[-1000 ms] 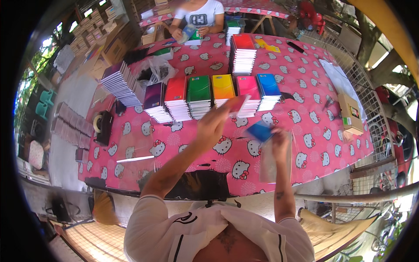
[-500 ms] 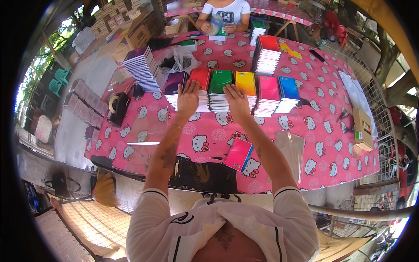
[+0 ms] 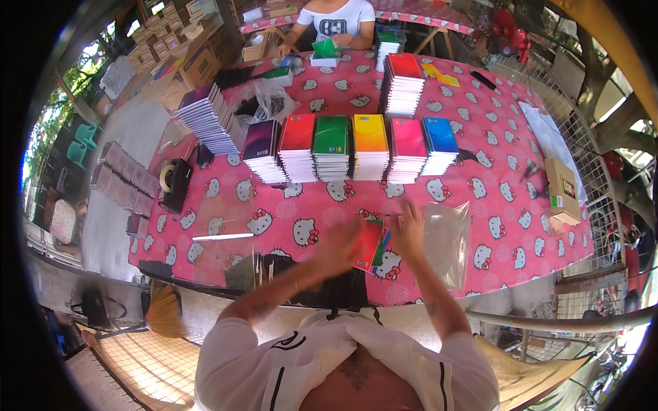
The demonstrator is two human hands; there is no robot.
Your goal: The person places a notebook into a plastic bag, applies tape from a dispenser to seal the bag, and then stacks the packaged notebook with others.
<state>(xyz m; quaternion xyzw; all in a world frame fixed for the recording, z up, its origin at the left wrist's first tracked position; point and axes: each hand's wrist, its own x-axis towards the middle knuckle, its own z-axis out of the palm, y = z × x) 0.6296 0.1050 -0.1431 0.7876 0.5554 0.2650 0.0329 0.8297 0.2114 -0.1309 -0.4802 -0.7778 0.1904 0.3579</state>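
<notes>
Near the front of the table lies a small pile of notebooks, a red notebook (image 3: pixel 368 248) on top with green and blue edges showing under it. My left hand (image 3: pixel 340 245) is at the pile's left side, its fingers smeared by motion. On the other side is my right hand (image 3: pixel 409 233), somewhat blurred, fingers stretched out and apart. Farther back stands a row of spiral notebook stacks: purple (image 3: pixel 261 142), red (image 3: pixel 297 137), green (image 3: pixel 332 137), yellow (image 3: pixel 370 137), pink (image 3: pixel 408 140) and blue (image 3: pixel 439 137).
A taller red-topped stack (image 3: pixel 404 85) and a purple stack (image 3: pixel 209 123) stand behind the row. Clear plastic sleeves (image 3: pixel 445 246) lie at right; a tape dispenser (image 3: pixel 178 185) sits at left. A small carton (image 3: pixel 563 192) is far right. Across the table, a person (image 3: pixel 336 31) handles green notebooks.
Both hands have left the tops of the stacks and come down to the small pile near me. A red notebook now tops that pile, where a pink one showed before.
</notes>
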